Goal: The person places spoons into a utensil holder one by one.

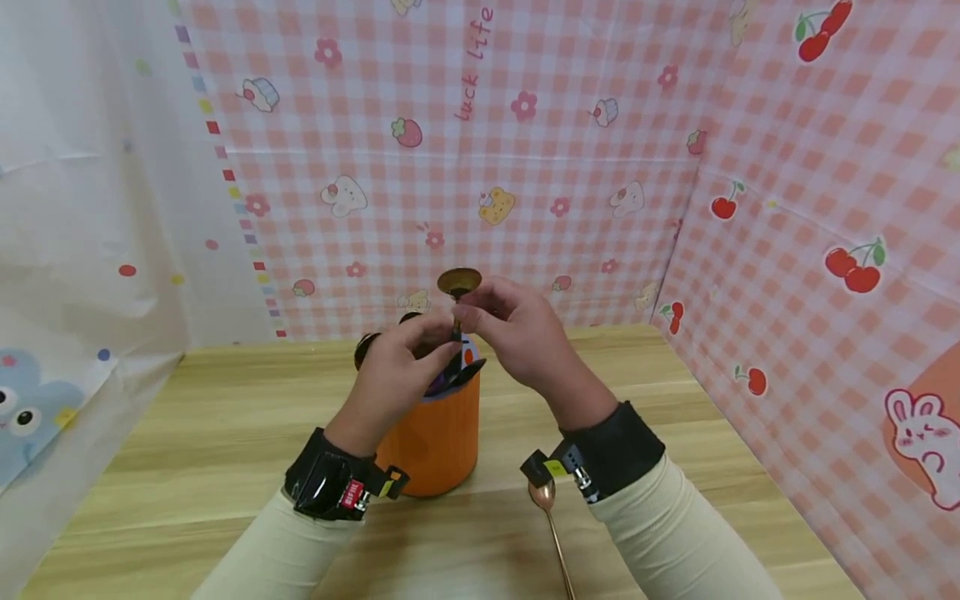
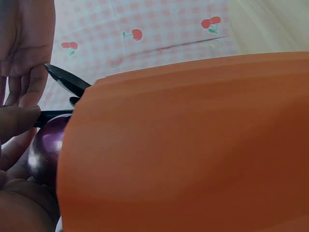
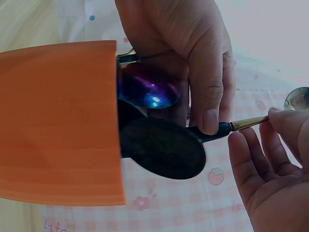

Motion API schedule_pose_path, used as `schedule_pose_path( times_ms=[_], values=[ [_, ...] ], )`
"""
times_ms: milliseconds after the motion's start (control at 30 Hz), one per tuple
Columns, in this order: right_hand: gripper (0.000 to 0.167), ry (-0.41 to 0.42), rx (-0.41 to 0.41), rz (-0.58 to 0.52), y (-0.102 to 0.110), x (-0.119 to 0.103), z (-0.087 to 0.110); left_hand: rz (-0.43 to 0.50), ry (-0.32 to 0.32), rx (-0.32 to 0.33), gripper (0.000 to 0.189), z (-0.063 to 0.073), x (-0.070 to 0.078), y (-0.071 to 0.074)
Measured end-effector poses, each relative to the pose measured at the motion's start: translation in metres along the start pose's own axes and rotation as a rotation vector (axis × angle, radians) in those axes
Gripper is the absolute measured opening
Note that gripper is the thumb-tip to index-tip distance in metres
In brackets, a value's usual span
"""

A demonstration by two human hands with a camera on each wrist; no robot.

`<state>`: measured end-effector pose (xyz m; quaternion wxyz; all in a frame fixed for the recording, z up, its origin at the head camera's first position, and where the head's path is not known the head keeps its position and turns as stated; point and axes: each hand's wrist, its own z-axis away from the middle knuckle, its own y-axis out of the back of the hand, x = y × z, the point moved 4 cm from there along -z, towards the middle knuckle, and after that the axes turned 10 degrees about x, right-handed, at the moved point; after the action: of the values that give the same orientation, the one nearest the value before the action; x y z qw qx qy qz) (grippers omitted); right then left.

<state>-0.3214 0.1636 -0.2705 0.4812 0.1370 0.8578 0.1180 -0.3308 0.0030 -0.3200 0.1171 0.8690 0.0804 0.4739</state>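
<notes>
A spoon with a gold bowl and a dark handle stands over an orange cup-shaped container. My right hand pinches its gold neck just below the bowl. Lower down, my left hand pinches the dark handle between thumb and fingers; the handle's lower end is hidden. Out of the container's mouth stick a shiny purple-blue spoon and a black spoon, both close to the left hand in the right wrist view.
On the wooden table lies a copper-coloured spoon, bowl toward the back, beneath my right wrist. A pink checked cloth hangs behind and to the right, and a white printed cloth on the left.
</notes>
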Motion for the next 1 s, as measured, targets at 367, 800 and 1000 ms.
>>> schedule_pose_path(
  times_ms=[367,800,1000],
  values=[
    [0.015,-0.088,-0.036,0.012,-0.008,0.020,0.000,-0.030,0.109,0.035,0.021,0.003,-0.009,0.002],
    [0.015,-0.122,0.006,0.097,-0.006,0.028,0.003,-0.031,0.133,0.087,0.017,0.005,-0.011,0.003],
    [0.013,-0.118,0.015,0.100,-0.001,0.025,0.007,-0.016,0.080,0.088,0.017,0.006,-0.007,0.003]
  ],
)
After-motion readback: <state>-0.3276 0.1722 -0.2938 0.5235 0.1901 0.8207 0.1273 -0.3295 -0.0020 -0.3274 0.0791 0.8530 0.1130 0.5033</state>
